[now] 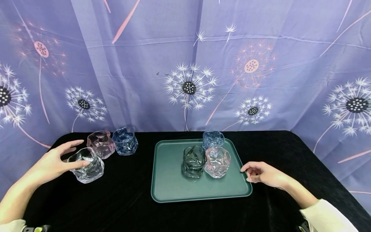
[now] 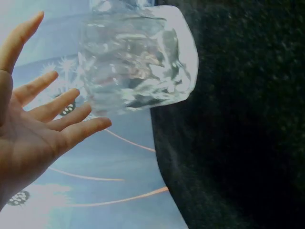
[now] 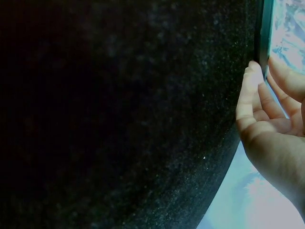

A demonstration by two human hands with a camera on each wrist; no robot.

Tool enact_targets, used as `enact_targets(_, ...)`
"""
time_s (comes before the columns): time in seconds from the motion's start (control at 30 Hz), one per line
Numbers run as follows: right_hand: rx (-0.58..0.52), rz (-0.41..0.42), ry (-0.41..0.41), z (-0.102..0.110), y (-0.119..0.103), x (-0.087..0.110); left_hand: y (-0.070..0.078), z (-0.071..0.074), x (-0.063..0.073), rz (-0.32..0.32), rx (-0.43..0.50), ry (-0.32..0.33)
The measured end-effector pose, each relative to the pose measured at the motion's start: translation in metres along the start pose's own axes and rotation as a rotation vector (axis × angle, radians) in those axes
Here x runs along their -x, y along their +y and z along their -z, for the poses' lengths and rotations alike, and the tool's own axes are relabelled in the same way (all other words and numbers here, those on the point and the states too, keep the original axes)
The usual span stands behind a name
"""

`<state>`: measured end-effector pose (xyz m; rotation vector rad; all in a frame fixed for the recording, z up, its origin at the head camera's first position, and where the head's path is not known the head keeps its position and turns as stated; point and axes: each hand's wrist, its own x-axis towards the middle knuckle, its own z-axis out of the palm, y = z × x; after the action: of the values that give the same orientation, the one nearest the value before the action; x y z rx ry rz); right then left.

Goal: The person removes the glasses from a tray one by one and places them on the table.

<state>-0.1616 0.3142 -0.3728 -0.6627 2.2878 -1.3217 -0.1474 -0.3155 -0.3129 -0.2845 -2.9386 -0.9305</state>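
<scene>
On the left of the table my left hand [image 1: 55,164] is spread around the top of a clear glass tumbler [image 1: 88,172], thumb and fingers apart. The left wrist view shows the straight fingers [image 2: 71,102] beside the clear tumbler [image 2: 138,62], not curled round it. My right hand [image 1: 263,174] pinches the right edge of a green tray [image 1: 171,183], its fingers bent. In the right wrist view the tray's edge [image 3: 265,38] runs down between thumb and fingers. On the tray stand a dark grey tumbler [image 1: 194,162], a pale pink tumbler [image 1: 218,162] and a blue tumbler [image 1: 213,139].
Behind the clear tumbler stand a pink tumbler [image 1: 101,145] and a darker blue tumbler [image 1: 125,141], side by side. Black cloth [image 1: 124,199] covers the table. A purple curtain [image 1: 150,96] with dandelion prints hangs along the back and sides.
</scene>
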Motion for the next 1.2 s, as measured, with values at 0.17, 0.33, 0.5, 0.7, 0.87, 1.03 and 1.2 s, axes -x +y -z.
enact_targets(0.17,0.004,0.002,0.002,0.0,-0.001,0.0,0.01,0.0,-0.001,-0.06,-0.008,0.035)
enact_targets(0.33,0.006,0.003,-0.003,0.001,0.0,0.001,0.023,-0.002,-0.003,-0.104,0.002,0.049)
enact_targets(0.5,0.007,0.005,-0.005,0.001,0.0,0.001,0.039,-0.01,-0.007,-0.133,0.017,0.035)
enact_targets(0.7,-0.003,-0.002,-0.004,0.001,-0.001,0.0,0.054,-0.024,-0.011,-0.152,0.05,0.029)
enact_targets(0.87,-0.014,0.001,-0.004,0.001,-0.002,0.0,0.066,-0.038,-0.018,-0.172,0.102,0.007)
enact_targets(1.03,-0.007,-0.002,-0.006,0.0,0.0,0.0,0.078,-0.055,-0.026,-0.198,0.148,-0.013)
enact_targets(1.2,0.002,-0.003,-0.004,0.0,0.001,0.001,0.09,-0.073,-0.035,-0.241,0.188,-0.044)
